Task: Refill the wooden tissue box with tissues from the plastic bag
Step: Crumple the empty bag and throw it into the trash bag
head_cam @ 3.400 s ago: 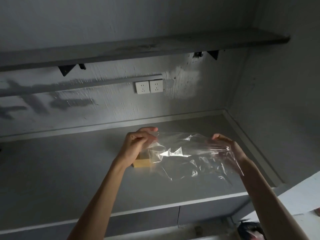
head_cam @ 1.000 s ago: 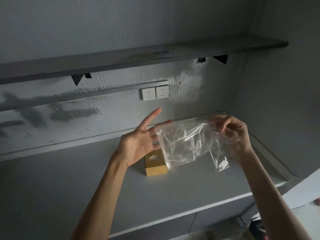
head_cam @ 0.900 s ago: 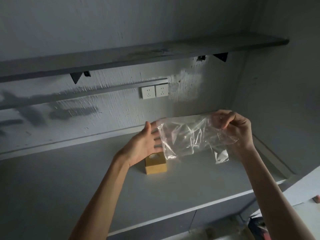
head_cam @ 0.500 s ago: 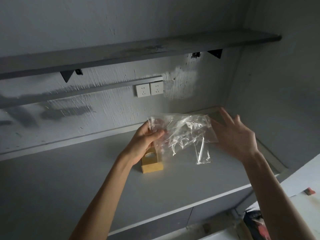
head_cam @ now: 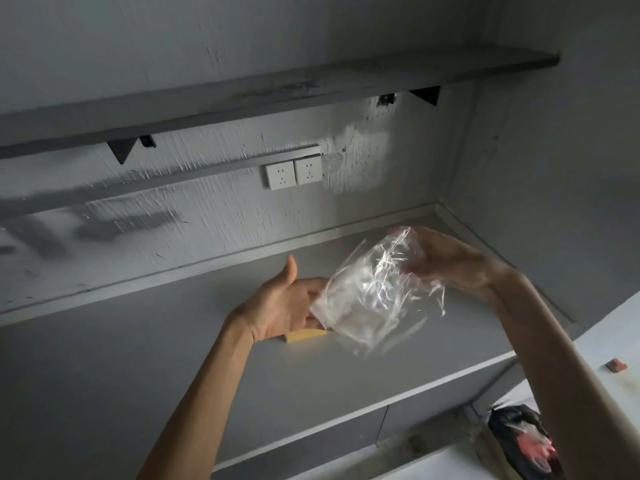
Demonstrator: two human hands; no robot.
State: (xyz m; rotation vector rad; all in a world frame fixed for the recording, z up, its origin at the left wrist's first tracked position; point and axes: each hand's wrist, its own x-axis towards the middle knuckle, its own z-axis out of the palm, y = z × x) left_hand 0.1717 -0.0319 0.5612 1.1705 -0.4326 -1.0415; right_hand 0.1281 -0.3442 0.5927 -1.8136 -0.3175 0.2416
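Clear plastic bag (head_cam: 375, 292) held in the air above the grey worktop (head_cam: 138, 368), crumpled and tilted, upper end toward 1 o'clock. Right hand (head_cam: 446, 261) grips that upper end, fingers closed on the film. Left hand (head_cam: 284, 303) at the bag's 9 o'clock, palm up, thumb raised, fingers spread flat at the lower edge; cannot tell whether they touch the film. No grasp visible there. Wooden tissue box (head_cam: 304, 335) sits on the worktop under the left hand, at 7 o'clock from the bag; only its near edge shows. Bag contents not discernible through glare.
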